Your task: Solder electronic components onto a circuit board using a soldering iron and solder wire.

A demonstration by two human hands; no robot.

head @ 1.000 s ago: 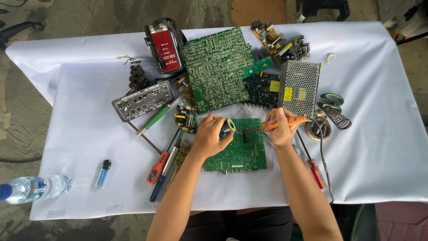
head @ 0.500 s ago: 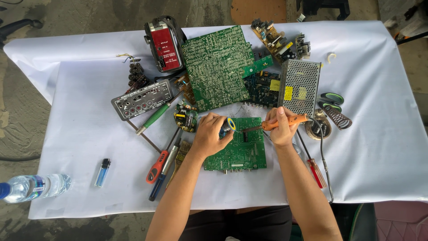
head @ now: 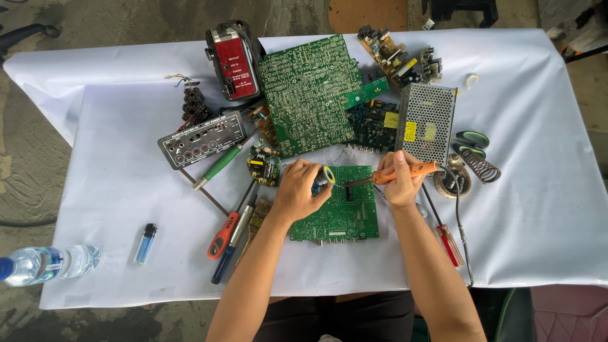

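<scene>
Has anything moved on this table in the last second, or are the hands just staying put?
Almost nothing has changed. The left hand still holds a small blue and yellow tool over the green board, and the right hand still holds the orange soldering iron with its tip at the board. The screwdrivers, lighter and bottle lie as before.

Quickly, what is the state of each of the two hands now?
Left hand: closed on a small blue-and-yellow tool.
Right hand: closed on the orange soldering iron.
</scene>
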